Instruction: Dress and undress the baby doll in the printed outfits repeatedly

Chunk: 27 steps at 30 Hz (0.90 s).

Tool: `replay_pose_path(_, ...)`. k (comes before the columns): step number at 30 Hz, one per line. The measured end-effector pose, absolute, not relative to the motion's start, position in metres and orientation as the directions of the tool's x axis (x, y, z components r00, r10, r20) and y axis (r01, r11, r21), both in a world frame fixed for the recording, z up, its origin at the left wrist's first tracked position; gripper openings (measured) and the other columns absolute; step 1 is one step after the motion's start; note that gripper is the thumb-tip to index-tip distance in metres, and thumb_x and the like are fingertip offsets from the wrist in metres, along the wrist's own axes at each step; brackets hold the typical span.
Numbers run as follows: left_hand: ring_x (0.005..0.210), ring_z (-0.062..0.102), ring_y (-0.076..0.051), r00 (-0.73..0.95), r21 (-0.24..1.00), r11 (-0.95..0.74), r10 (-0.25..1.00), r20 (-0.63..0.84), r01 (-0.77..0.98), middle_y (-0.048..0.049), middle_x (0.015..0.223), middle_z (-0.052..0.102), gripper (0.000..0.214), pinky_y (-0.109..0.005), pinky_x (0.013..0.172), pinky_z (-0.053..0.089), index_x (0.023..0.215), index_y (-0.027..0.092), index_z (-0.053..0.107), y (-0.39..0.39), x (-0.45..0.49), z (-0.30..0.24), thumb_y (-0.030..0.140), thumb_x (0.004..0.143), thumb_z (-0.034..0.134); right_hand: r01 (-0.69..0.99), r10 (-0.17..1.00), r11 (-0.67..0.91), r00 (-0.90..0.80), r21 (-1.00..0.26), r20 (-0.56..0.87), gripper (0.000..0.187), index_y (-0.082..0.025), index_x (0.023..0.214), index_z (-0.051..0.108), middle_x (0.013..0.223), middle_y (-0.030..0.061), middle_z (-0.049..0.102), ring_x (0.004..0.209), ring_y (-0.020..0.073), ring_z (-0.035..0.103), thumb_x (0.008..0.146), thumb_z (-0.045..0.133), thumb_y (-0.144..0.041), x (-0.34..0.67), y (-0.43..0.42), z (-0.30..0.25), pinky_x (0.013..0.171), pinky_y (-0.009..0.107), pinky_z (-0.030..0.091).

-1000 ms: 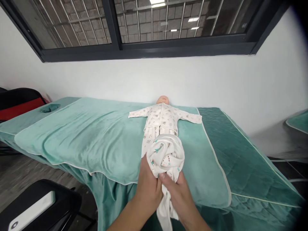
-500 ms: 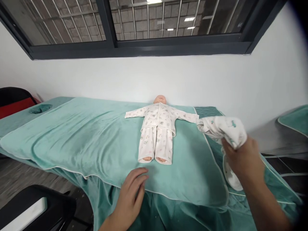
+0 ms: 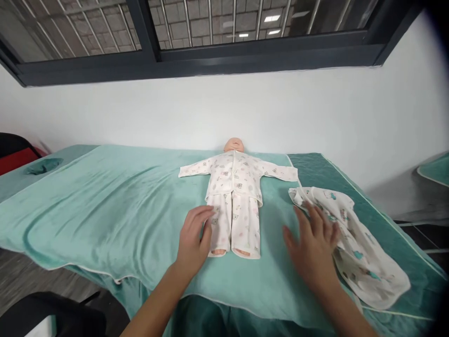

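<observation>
A baby doll (image 3: 234, 144) lies on its back on the green sheet, arms spread out, its head toward the wall. It wears a white patterned long-sleeved top (image 3: 234, 175) and matching trousers (image 3: 245, 220), with the feet just showing at the cuffs. Beside the trousers, on the left, my left hand (image 3: 194, 238) hovers with fingers partly spread, holding nothing. To the right of the doll my right hand (image 3: 314, 245) has its fingers apart, in front of a crumpled white printed cloth (image 3: 368, 262) lying on the bed; whether the fingertips touch the cloth I cannot tell.
The bed is covered with a green sheet (image 3: 105, 201) and stands against a white wall (image 3: 175, 112) below a dark-framed window (image 3: 263, 58). At lower left is a black chair (image 3: 66, 313) with a white object on it. Another green-covered surface (image 3: 437, 168) stands at far right.
My right hand has let go of the white printed cloth, which now lies on the right side of the bed, and moved left. My left hand has moved up beside the doll's trousers.
</observation>
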State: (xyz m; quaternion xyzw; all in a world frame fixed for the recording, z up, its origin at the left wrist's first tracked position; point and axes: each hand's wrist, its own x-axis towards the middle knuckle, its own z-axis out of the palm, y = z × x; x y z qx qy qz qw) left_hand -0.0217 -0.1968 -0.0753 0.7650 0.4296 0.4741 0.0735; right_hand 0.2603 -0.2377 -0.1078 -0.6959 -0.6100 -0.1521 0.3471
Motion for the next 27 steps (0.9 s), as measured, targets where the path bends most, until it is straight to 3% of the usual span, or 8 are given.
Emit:
replay_pose_path(3,0.121,0.057,-0.019,0.142,0.592,-0.565,0.782,0.607,0.575,-0.007,0.124,0.063,0.029,-0.041,0.105,0.047,0.12,0.024,0.059,-0.134,-0.001,-0.054,0.016,0.095,0.045,0.899,0.782,0.084,0.209,-0.431,0.587,0.045,-0.021,0.137,0.048,0.155,0.0165,0.037,0.143,0.0348,0.032,0.094,0.049,-0.037,0.234,-0.193,-0.099,0.114,0.064,0.023)
replay_pose_path(8,0.128,0.054,-0.02,0.241,0.656,-0.554,0.826,0.509,0.512,-0.0059,0.134,0.062,0.035,-0.039,0.111,0.043,0.126,0.023,0.059,-0.022,0.036,-0.025,0.022,0.096,0.043,0.671,0.807,0.224,0.279,-0.707,0.52,0.047,-0.022,0.136,0.049,0.151,0.0139,0.039,0.142,0.0289,0.035,0.092,0.051,-0.037,0.202,-0.086,-0.062,0.115,0.054,0.032)
replay_pose_path(12,0.126,0.057,-0.021,0.358,0.679,-0.525,0.85,0.387,0.513,-0.0055,0.134,0.065,0.036,-0.039,0.111,0.044,0.123,0.022,0.065,0.038,0.051,-0.027,0.022,0.096,0.041,0.527,0.883,0.158,0.303,-0.835,0.358,0.05,-0.019,0.137,0.051,0.142,0.0128,0.053,0.134,0.0282,0.044,0.091,0.05,-0.037,0.191,-0.014,-0.051,0.114,0.052,0.034)
replay_pose_path(14,0.13,0.054,-0.021,0.367,0.67,-0.534,0.844,0.391,0.515,-0.004,0.139,0.062,0.04,-0.038,0.113,0.042,0.13,0.023,0.063,0.05,0.052,-0.035,0.023,0.097,0.039,0.486,0.913,0.147,0.269,-0.862,0.307,0.049,-0.021,0.136,0.054,0.142,0.0105,0.055,0.133,0.0278,0.046,0.092,0.05,-0.04,0.192,0.002,-0.057,0.115,0.051,0.034)
replay_pose_path(18,0.137,0.047,-0.019,0.373,0.618,-0.567,0.824,0.427,0.545,0.0005,0.146,0.056,0.044,-0.037,0.118,0.037,0.136,0.026,0.059,0.053,0.051,-0.048,0.024,0.099,0.035,0.45,0.922,0.218,0.197,-0.866,0.334,0.047,-0.026,0.136,0.056,0.147,0.0057,0.052,0.137,0.0254,0.044,0.093,0.051,-0.045,0.199,0.005,-0.072,0.116,0.049,0.034)
replay_pose_path(27,0.135,0.048,-0.019,0.3,0.626,-0.514,0.856,0.421,0.586,-0.0003,0.143,0.058,0.042,-0.037,0.117,0.037,0.134,0.025,0.061,0.053,0.054,-0.05,0.029,0.1,0.036,0.574,0.925,0.231,0.121,-0.786,0.36,0.045,-0.028,0.14,0.053,0.151,0.004,0.048,0.142,0.0246,0.038,0.098,0.044,-0.041,0.197,0.004,-0.068,0.119,0.051,0.03)
